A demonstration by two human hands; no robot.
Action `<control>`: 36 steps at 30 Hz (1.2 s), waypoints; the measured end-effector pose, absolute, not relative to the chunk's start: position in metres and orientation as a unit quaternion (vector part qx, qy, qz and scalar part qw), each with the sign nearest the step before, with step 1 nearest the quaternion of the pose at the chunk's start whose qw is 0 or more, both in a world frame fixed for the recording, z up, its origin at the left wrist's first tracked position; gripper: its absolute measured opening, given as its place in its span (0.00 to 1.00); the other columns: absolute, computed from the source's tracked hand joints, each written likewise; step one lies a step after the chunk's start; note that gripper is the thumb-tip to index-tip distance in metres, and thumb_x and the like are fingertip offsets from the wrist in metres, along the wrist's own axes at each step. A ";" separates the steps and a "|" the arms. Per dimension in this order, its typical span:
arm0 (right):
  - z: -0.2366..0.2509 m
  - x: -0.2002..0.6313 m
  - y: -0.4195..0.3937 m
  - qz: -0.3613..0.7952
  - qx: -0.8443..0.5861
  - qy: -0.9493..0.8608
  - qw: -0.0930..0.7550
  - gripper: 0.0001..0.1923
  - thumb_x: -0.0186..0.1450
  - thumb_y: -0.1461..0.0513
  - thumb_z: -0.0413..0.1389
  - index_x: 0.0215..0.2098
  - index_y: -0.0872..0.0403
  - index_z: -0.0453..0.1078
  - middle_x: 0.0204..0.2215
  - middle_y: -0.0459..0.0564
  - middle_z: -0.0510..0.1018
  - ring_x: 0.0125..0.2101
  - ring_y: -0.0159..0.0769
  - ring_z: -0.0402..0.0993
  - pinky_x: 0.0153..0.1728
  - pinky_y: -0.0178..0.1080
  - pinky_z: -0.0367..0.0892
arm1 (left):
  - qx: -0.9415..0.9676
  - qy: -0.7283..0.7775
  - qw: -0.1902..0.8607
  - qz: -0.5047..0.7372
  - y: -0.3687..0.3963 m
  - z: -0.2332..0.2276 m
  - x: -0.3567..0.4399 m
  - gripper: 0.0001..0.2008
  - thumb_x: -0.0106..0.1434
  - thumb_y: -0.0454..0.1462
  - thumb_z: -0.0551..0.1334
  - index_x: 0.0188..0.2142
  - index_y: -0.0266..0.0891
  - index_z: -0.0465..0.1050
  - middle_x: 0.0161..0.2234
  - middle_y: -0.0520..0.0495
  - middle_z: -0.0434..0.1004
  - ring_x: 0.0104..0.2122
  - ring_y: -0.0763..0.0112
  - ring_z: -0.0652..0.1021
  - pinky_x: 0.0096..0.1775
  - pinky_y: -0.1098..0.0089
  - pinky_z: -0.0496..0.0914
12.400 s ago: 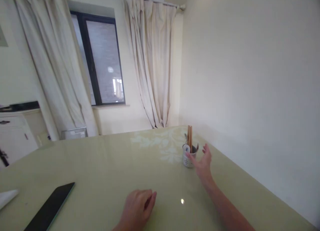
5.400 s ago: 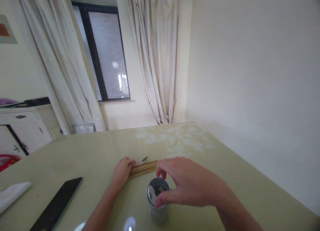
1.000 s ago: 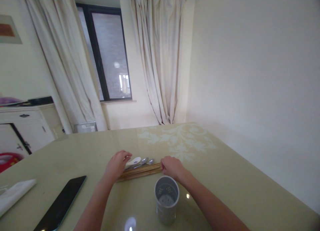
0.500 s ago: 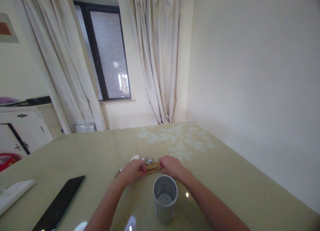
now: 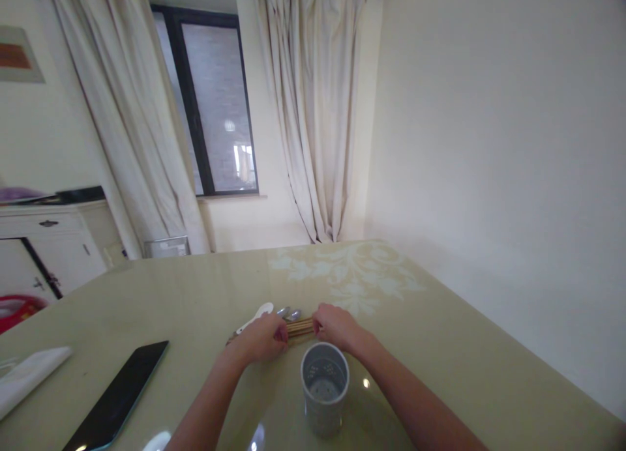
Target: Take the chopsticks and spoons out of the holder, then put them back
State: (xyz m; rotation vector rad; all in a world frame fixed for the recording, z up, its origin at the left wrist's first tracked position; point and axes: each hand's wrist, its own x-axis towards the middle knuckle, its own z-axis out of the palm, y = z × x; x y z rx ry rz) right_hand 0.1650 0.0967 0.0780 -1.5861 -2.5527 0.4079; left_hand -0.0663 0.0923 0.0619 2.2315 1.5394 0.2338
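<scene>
Between my hands lies a bundle of thin wooden chopsticks [image 5: 300, 328], low over the table. My left hand [image 5: 268, 335] is closed around their left end, and my right hand [image 5: 330, 323] grips the right end. Just behind the bundle, metal spoons [image 5: 294, 315] rest on the table, their handles hidden. A white spoon [image 5: 260, 313] lies at an angle behind my left hand, partly covered by it. Nearer to me, in front of the chopsticks, an upright grey utensil holder [image 5: 325, 389] with small holes shows an open top and nothing inside.
A black flat device [image 5: 120, 395] lies on the glossy table [image 5: 195, 294] to the left. Beyond it is a white folded item [image 5: 32, 376]. A white rounded object [image 5: 157, 441] is cut off at the bottom edge. The wall [image 5: 489, 177] borders the table's right side.
The chopsticks stay between both hands, looking slightly more tightly gathered. More of the white spoon shows behind my left hand. The view has shifted slightly.
</scene>
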 end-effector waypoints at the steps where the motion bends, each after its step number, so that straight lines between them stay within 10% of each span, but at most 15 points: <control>1: 0.080 0.166 0.097 0.141 -0.519 -0.841 0.061 0.07 0.61 0.69 0.63 0.35 0.53 0.82 0.43 0.56 0.84 0.44 0.46 0.81 0.39 0.38 0.67 | 0.805 0.548 0.207 0.092 0.091 0.065 -0.066 0.04 0.56 0.34 0.65 0.31 0.42 0.79 0.32 0.49 0.83 0.34 0.63 0.80 0.34 0.69 0.66; 8: 0.121 0.184 0.102 0.178 -0.480 -0.836 0.200 0.05 0.70 0.66 0.59 0.40 0.55 0.79 0.37 0.50 0.84 0.39 0.35 0.79 0.41 0.35 0.69 | 0.803 0.499 0.246 0.214 0.083 0.108 -0.076 0.11 0.67 0.43 0.59 0.37 0.39 0.75 0.33 0.49 0.81 0.34 0.67 0.77 0.36 0.69 0.68; 14: 0.166 0.191 0.082 0.392 -0.329 -0.676 0.531 0.11 0.65 0.55 0.67 0.39 0.54 0.77 0.32 0.47 0.82 0.34 0.36 0.80 0.40 0.38 0.74 | 0.745 0.452 0.279 0.404 0.060 0.148 -0.052 0.14 0.69 0.49 0.61 0.40 0.41 0.75 0.29 0.53 0.76 0.29 0.71 0.74 0.31 0.72 0.65; 22: 0.204 0.197 0.047 0.364 -0.260 -0.616 0.648 0.14 0.67 0.50 0.66 0.39 0.52 0.80 0.30 0.47 0.82 0.31 0.35 0.78 0.36 0.38 0.75 | 0.751 0.405 0.239 0.465 0.042 0.167 -0.036 0.18 0.76 0.48 0.52 0.46 0.43 0.78 0.39 0.47 0.83 0.39 0.66 0.80 0.43 0.68 0.73; 36: 0.198 0.200 0.045 0.352 -0.334 -0.745 0.458 0.07 0.69 0.58 0.63 0.38 0.53 0.77 0.28 0.45 0.82 0.30 0.35 0.82 0.34 0.35 0.74 | 0.826 0.539 0.136 0.091 0.080 0.065 -0.028 0.09 0.65 0.30 0.60 0.41 0.42 0.76 0.48 0.42 0.82 0.48 0.57 0.79 0.47 0.66 0.67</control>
